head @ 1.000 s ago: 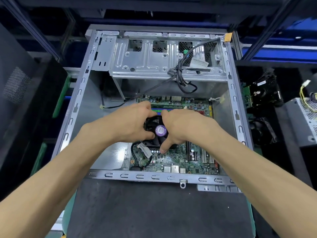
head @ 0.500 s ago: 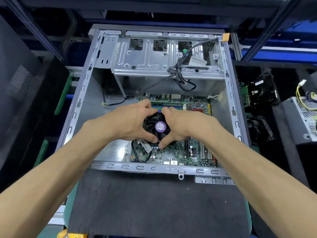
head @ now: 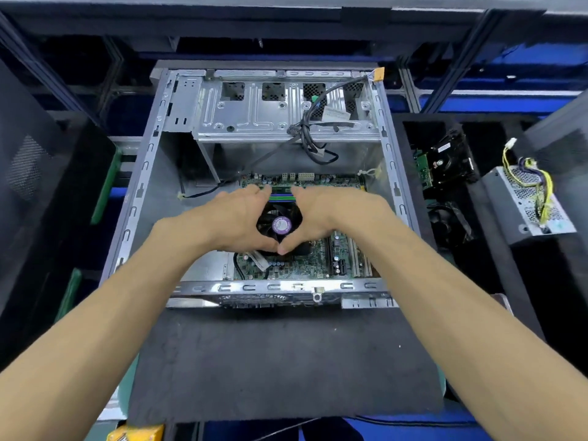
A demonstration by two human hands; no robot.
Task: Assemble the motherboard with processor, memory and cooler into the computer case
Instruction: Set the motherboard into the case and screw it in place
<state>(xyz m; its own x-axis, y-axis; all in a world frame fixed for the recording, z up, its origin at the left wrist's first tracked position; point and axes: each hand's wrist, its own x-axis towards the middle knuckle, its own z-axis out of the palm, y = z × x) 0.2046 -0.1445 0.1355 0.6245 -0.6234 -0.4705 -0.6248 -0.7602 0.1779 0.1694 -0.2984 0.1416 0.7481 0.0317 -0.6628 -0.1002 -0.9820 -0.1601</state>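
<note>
The open silver computer case [head: 140,198] lies flat on a dark foam mat [head: 280,361]. Inside it sits the green motherboard [head: 305,265], with memory sticks [head: 280,196] near its far edge. A black cooler fan with a purple round label [head: 281,225] sits on the board. My left hand [head: 232,221] grips the cooler's left side and my right hand [head: 331,214] grips its right side. Both thumbs meet at the cooler's near edge, fingers curl over its far edge. The processor is hidden under the cooler.
A drive cage [head: 280,113] with black cables [head: 310,138] spans the case's far end. Right of the case lie a hard drive [head: 445,160], a loose fan [head: 451,224] and a power supply with yellow wires [head: 531,202]. A black side panel [head: 35,186] stands at left.
My hands have shifted slightly on the cooler, thumbs closing together at its near edge. The camera has pulled back a little, so the case appears smaller and farther.
</note>
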